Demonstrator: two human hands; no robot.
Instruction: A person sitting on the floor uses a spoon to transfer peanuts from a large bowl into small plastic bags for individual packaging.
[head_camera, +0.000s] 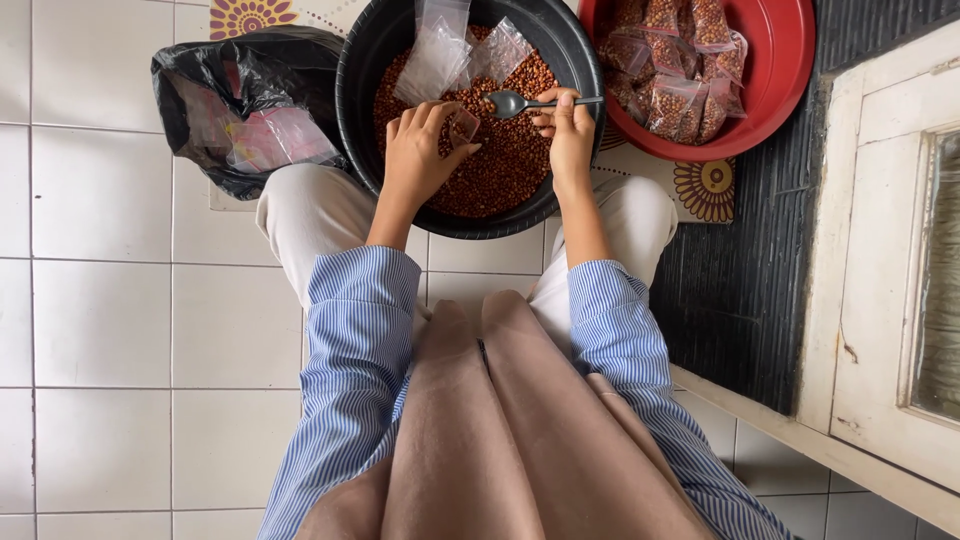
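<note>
Hidden: I cannot make out the black bag's (240, 105) contents; red basin (775, 95) cut off far.
Left hand (420, 155): closed on small clear bag (462, 124), over black basin (360, 110).
Right hand (568, 135): fingers closed on metal spoon (515, 103), bowl pointing left.
Black basin: brown beans (510, 165), empty clear bags (450, 50).
Red basin: filled bean packets (672, 70).

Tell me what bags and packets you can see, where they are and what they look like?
Small clear bag: pinched in the left hand, over the black basin.
Empty clear bags: lying on the reddish-brown beans at the basin's far side.
Filled clear packets: piled in the red basin, top right, full of beans.
Black plastic bag: on the floor, top left, open, with clear and pink wrappers inside.
</note>
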